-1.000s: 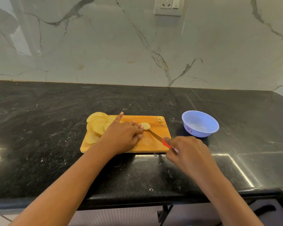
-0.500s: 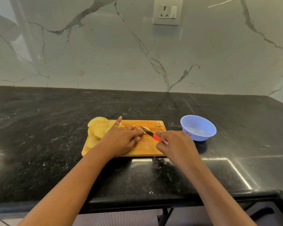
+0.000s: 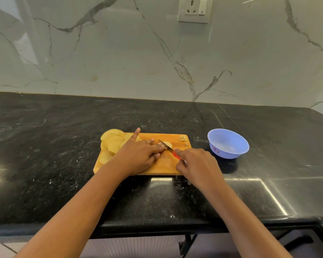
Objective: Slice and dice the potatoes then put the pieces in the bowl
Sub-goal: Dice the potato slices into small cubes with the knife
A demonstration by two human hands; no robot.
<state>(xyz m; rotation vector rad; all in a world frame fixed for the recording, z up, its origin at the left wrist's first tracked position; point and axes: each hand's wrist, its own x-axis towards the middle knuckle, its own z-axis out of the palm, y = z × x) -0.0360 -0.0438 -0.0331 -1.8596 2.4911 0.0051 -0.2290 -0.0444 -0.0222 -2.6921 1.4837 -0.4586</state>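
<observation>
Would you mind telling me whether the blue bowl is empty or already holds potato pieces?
Empty: the blue bowl shows only its bare, pale inside; nothing lies in it.

Surface finishes as I read them.
I find the worktop (image 3: 63,164) black speckled stone, polished and glossy; the wall (image 3: 119,53) pale veined marble, smooth with a soft sheen. The cutting board (image 3: 164,164) is matt wood, the bowl (image 3: 229,153) smooth blue plastic. The knife (image 3: 169,148) has a metal blade and red plastic handle. The potato slices (image 3: 113,144) look smooth-cut.
</observation>
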